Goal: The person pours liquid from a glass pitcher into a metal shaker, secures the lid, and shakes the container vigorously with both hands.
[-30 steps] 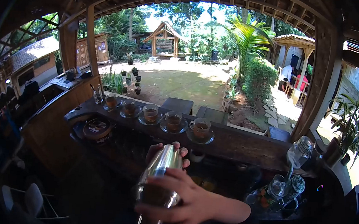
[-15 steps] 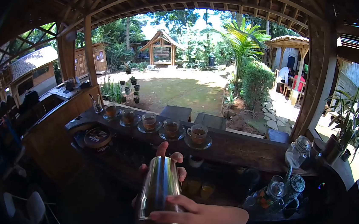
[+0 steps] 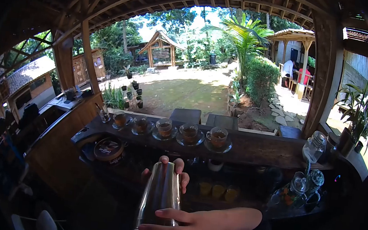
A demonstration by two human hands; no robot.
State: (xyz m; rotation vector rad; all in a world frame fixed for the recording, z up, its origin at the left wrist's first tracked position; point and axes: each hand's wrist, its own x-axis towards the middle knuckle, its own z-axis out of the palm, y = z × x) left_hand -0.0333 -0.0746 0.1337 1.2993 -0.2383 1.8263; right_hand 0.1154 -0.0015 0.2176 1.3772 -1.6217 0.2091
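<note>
A shiny metal cocktail shaker (image 3: 159, 196) is held tilted in front of me, its narrower end pointing away. My left hand (image 3: 180, 167) is wrapped around the far end from behind, with its fingertips showing over the top and side; its palm is hidden by the shaker. Reaching in from the right, my right hand (image 3: 196, 225) grips the wider near end, fingers spread across the metal. Beyond the shaker, several glass cups of brown drink stand in a row on glass saucers along the wooden counter; the nearest cup (image 3: 218, 137) is at the right end.
Several small glasses of yellow liquid (image 3: 218, 191) stand on the lower shelf. A round dark container (image 3: 108, 148) lies at left. Glass jars (image 3: 314, 147) and a clear pitcher (image 3: 299, 184) are at right. Stools (image 3: 185, 115) stand beyond the counter; people (image 3: 303, 76) sit in the distance.
My left hand's raised finger has come down onto the shaker's end. The shaker has shifted slightly left, and the view has turned a little, moving the cups right in the picture.
</note>
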